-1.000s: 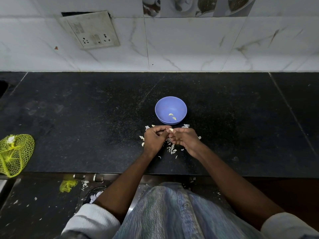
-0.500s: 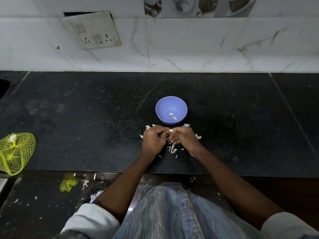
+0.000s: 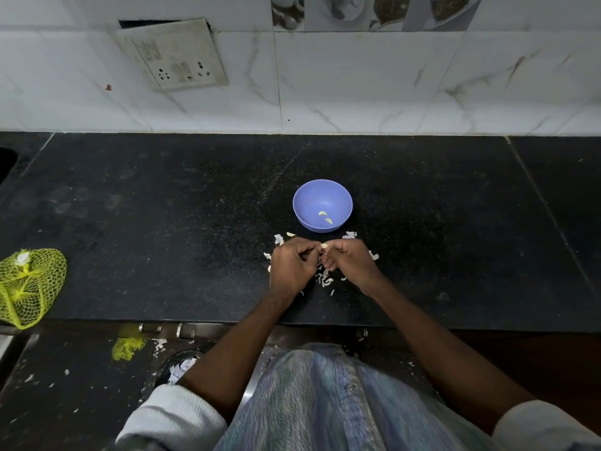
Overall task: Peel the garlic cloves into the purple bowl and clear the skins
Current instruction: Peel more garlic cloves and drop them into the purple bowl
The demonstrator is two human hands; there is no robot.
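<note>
Left hand and right hand both curled, pinching one garlic clove between fingertips, just near of purple bowl. Skins on counter under hands.

Near the middle of the bench we find the bowl, with two peeled cloves inside it. Just in front of the bowl, our left hand and right hand meet at the fingertips, a garlic clove between them. Garlic skins lie on the bench beneath and around both hands. A mesh bag rests at the far left edge. Behind the bench rises the tiled wall, bearing a switch plate to the left.
</note>
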